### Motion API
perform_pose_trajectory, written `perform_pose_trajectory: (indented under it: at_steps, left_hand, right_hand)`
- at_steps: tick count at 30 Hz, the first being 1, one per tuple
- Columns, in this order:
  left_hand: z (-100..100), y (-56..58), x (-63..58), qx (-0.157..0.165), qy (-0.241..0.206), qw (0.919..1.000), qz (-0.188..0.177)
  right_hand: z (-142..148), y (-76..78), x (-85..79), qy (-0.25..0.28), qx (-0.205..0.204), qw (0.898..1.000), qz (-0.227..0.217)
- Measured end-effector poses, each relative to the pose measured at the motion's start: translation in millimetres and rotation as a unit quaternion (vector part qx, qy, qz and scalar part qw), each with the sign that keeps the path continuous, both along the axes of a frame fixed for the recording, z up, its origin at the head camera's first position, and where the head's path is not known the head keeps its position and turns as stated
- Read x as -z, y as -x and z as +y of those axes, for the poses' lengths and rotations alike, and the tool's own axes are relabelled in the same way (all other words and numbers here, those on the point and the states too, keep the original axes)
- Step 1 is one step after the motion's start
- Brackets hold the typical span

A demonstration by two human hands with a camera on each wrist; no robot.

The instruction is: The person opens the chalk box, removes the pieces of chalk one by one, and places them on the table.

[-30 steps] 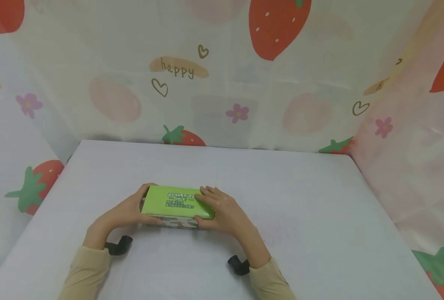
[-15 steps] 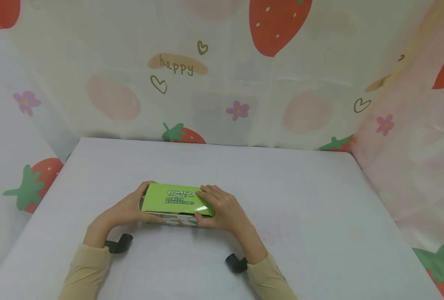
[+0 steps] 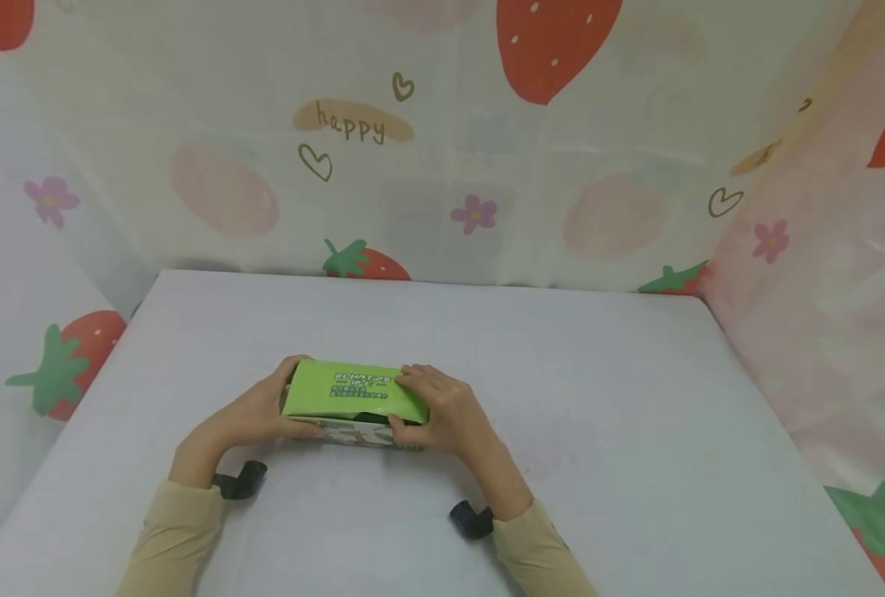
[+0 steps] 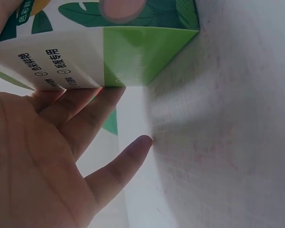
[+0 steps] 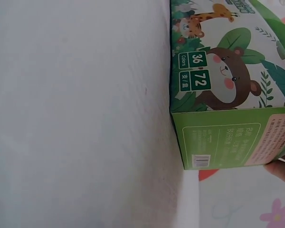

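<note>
A cardboard box (image 3: 356, 432) with a bright green lid (image 3: 323, 391) lies lengthwise across the white table. Animal drawings, "36 Colors" and "72" are printed on its side, seen in the right wrist view. My left hand (image 3: 259, 413) grips the left end, thumb along the front and fingers around the end and back. Its little finger stands apart from the box in the left wrist view. My right hand (image 3: 451, 414) holds the right end, fingers over the lid and thumb at its front edge. A dark gap shows under that edge beside the thumb. The contents are hidden.
White cloth covers the table (image 3: 599, 398). Behind and at both sides hang curtains (image 3: 561, 166) printed with strawberries, flowers and hearts. A black wrist camera (image 3: 242, 481) sits at the left wrist, another black camera (image 3: 472, 520) at the right.
The lid's front edge has risen near my right thumb, and the dark gap beneath it has widened. Both hands keep their places on the box. The head view has tilted slightly.
</note>
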State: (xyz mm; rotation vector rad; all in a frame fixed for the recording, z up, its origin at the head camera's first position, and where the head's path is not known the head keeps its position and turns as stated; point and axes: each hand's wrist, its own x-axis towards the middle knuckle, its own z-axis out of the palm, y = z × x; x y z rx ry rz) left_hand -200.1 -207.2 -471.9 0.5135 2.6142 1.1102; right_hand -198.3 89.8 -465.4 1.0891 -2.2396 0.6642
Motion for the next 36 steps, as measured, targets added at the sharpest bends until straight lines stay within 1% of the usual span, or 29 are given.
perform_pose_trajectory:
  at_steps: [1, 3, 5, 7, 8, 10, 15, 16, 19, 23, 29, 32, 36]
  left_hand:
    - [0.0, -0.2, 0.0, -0.001, 0.0, 1.0, 0.001]
    - [0.3, -0.3, 0.2, 0.0, -0.002, 1.0, 0.002]
    - [0.6, -0.8, 0.4, -0.001, -0.003, 1.0, 0.004]
    - [0.5, -1.5, 0.5, -0.002, -0.003, 1.0, 0.005]
    - [0.3, -1.7, 0.6, -0.001, -0.003, 1.0, 0.004]
    - [-0.1, -2.4, 0.4, -0.004, -0.001, 1.0, 0.002]
    - [0.9, -2.6, -1.3, -0.011, 0.01, 0.9998, -0.01]
    - [1.3, -2.4, -1.7, -0.011, 0.013, 0.9998, -0.012]
    - [1.9, -1.6, -2.4, -0.012, 0.022, 0.9996, -0.015]
    - [2.4, -0.6, -2.8, -0.013, 0.022, 0.9995, -0.02]
    - [2.4, 0.1, -2.7, -0.013, 0.025, 0.9994, -0.022]
    - [1.9, 0.0, -2.3, -0.013, 0.028, 0.9993, -0.021]
    - [1.3, -0.3, -1.9, -0.012, 0.026, 0.9994, -0.017]
  right_hand:
    - [0.5, 0.5, -0.5, 0.01, 0.001, 1.0, -0.002]
    - [3.4, 2.2, -0.3, 0.034, 0.006, 0.999, -0.021]
    - [7.9, 3.7, 1.0, 0.06, 0.014, 0.996, -0.062]
    - [12.9, 5.0, 3.6, 0.08, 0.022, 0.99, -0.114]
    - [15.1, 5.8, 5.5, 0.085, 0.023, 0.986, -0.143]
    - [17.8, 7.0, 8.8, 0.092, 0.027, 0.978, -0.187]
    - [19.4, 9.7, 9.7, 0.131, 0.049, 0.956, -0.256]
    - [19.4, 10.2, 9.1, 0.142, 0.054, 0.95, -0.271]
    - [18.9, 11.0, 6.4, 0.174, 0.068, 0.928, -0.324]
    - [18.0, 12.5, 6.1, 0.203, 0.079, 0.898, -0.382]
    - [16.2, 13.8, 8.2, 0.228, 0.103, 0.853, -0.458]
    - [15.6, 14.3, 8.7, 0.235, 0.107, 0.832, -0.491]
    - [15.5, 14.5, 8.7, 0.256, 0.11, 0.798, -0.535]
